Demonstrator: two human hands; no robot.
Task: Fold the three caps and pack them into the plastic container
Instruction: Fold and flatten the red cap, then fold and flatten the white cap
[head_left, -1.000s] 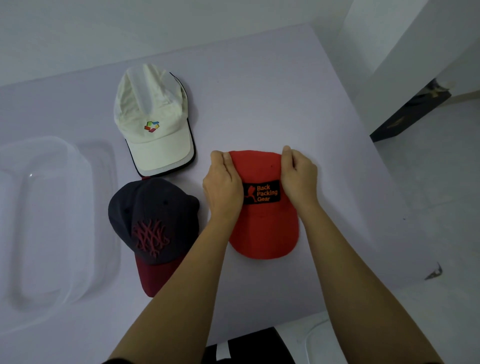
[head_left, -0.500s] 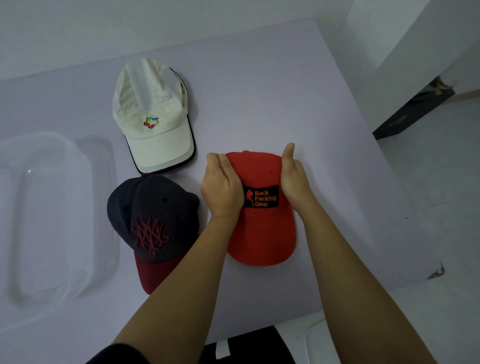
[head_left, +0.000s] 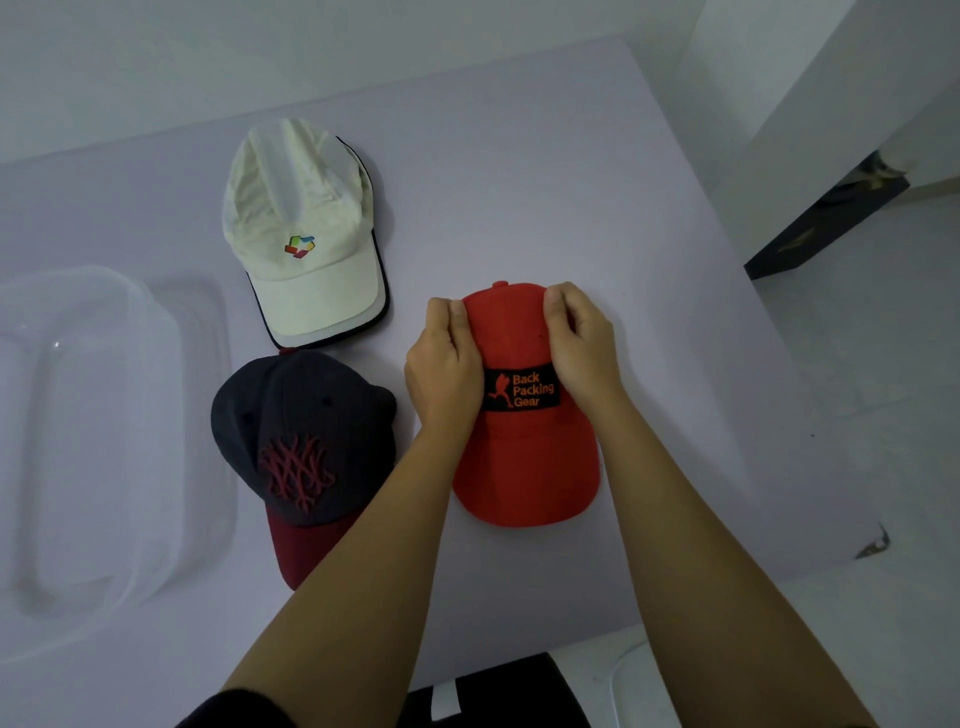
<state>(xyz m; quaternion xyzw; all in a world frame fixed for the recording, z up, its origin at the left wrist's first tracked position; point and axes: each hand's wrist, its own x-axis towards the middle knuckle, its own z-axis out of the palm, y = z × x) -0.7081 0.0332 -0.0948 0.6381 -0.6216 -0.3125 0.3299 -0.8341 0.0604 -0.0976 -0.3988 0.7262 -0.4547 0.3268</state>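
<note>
A red cap (head_left: 524, 467) with a black "Back Packing Gear" patch lies on the table, brim toward me. My left hand (head_left: 441, 371) grips the left side of its crown with curled fingers. My right hand (head_left: 582, 345) grips the right side, thumb on top of the fabric. A white cap (head_left: 301, 234) with a coloured logo lies farther back on the left. A dark navy cap (head_left: 296, 441) with a maroon brim and red stitching sits left of my forearm. The clear plastic container (head_left: 104, 431) stands at the far left.
The pale lavender table (head_left: 519, 182) ends in an edge on the right and near me. Beyond the right edge is a white floor with a dark object (head_left: 826, 223). A black item (head_left: 493, 696) sits below the table's near edge.
Both hands went from lying flat on the sides of the red cap to curling round its crown. The crown now looks narrower and its top button shows.
</note>
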